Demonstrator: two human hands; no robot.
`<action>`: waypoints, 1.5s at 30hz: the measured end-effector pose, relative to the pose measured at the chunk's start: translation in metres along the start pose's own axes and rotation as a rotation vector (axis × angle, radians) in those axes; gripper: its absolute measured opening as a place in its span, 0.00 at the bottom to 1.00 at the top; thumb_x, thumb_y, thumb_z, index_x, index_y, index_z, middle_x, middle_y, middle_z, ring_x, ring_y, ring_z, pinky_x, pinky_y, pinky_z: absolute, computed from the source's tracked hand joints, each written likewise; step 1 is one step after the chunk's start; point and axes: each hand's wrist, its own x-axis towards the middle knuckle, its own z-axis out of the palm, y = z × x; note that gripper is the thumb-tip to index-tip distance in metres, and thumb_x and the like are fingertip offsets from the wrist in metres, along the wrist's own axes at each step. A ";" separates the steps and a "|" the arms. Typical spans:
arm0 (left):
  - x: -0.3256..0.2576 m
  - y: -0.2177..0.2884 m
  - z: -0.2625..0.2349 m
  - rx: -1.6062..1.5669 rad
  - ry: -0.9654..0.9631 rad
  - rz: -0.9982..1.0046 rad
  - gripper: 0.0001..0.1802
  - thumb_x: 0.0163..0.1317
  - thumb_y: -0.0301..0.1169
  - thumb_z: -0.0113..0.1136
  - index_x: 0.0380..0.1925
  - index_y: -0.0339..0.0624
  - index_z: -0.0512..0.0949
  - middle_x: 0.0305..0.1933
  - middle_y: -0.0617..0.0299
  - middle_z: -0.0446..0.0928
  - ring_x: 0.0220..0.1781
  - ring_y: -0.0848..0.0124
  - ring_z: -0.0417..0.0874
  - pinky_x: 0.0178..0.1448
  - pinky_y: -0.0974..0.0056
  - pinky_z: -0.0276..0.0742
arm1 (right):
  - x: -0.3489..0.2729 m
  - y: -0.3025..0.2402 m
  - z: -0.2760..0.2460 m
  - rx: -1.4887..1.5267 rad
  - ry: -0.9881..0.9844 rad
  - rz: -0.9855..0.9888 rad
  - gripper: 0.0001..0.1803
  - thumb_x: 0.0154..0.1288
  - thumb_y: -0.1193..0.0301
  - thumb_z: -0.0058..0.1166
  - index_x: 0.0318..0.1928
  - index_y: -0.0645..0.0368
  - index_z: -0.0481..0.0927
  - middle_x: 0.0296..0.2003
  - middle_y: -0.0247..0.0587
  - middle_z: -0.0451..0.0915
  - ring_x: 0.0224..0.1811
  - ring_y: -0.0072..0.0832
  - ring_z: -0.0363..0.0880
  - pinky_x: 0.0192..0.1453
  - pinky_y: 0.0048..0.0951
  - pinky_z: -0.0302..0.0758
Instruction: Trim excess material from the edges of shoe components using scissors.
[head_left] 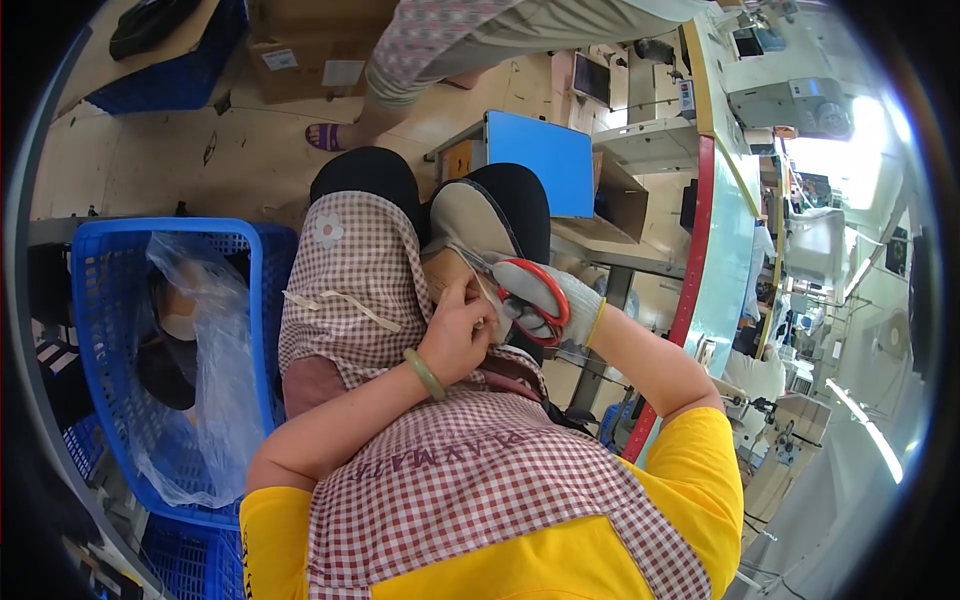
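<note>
On my right thigh lies a beige, rounded piece [467, 213] with a tan inner face; it looks like a shoe part, but its kind is not certain. My left hand [458, 335], bare and with a green bangle on the wrist, pinches the near edge of this piece. My right hand [545, 305], in a pale work glove, is closed round red-handled scissors [556, 292]. Their blades point up and left against the piece, close to my left fingers. The blade tips are hard to make out.
To my left stands a blue plastic basket [92, 300], lined with a clear plastic bag [222, 370] over dark and beige pieces. Ahead are a blue-topped stool [540, 163], cardboard boxes [318, 50] and a standing person's leg [420, 55]. A red-edged workbench [690, 290] runs along my right.
</note>
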 end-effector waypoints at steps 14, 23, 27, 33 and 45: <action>0.002 0.013 0.008 0.818 -0.218 0.430 0.18 0.53 0.28 0.56 0.44 0.33 0.73 0.52 0.49 0.74 0.62 0.51 0.69 0.71 0.45 0.54 | -0.004 0.063 -0.002 0.032 0.237 -0.366 0.27 0.69 0.56 0.48 0.65 0.50 0.65 0.24 0.28 0.70 0.16 0.15 0.64 0.18 0.16 0.62; 0.032 0.028 -0.011 0.843 -0.794 0.390 0.14 0.53 0.31 0.59 0.38 0.35 0.78 0.46 0.54 0.78 0.55 0.57 0.75 0.61 0.59 0.69 | -0.002 0.097 -0.005 0.212 0.187 -0.526 0.17 0.70 0.57 0.44 0.53 0.51 0.68 0.22 0.30 0.68 0.14 0.17 0.62 0.15 0.20 0.61; 0.067 0.045 -0.002 0.594 -0.128 -0.143 0.15 0.56 0.36 0.61 0.36 0.34 0.79 0.46 0.50 0.78 0.51 0.53 0.78 0.56 0.55 0.73 | -0.015 0.093 0.001 0.188 0.178 -0.540 0.25 0.69 0.58 0.45 0.63 0.53 0.63 0.24 0.30 0.70 0.15 0.16 0.63 0.18 0.18 0.62; 0.101 0.011 -0.006 0.643 -0.096 -0.349 0.14 0.55 0.34 0.63 0.34 0.33 0.78 0.44 0.44 0.78 0.41 0.53 0.82 0.44 0.55 0.76 | -0.015 0.104 -0.007 0.138 0.090 -0.649 0.34 0.69 0.55 0.46 0.70 0.53 0.56 0.25 0.29 0.70 0.17 0.15 0.63 0.20 0.18 0.63; 0.089 -0.010 0.014 0.561 0.044 0.357 0.10 0.57 0.27 0.59 0.39 0.40 0.75 0.35 0.51 0.75 0.31 0.53 0.78 0.35 0.56 0.75 | -0.015 0.088 -0.043 0.452 -0.072 -0.615 0.24 0.69 0.46 0.43 0.36 0.55 0.71 0.19 0.29 0.68 0.15 0.17 0.62 0.18 0.20 0.60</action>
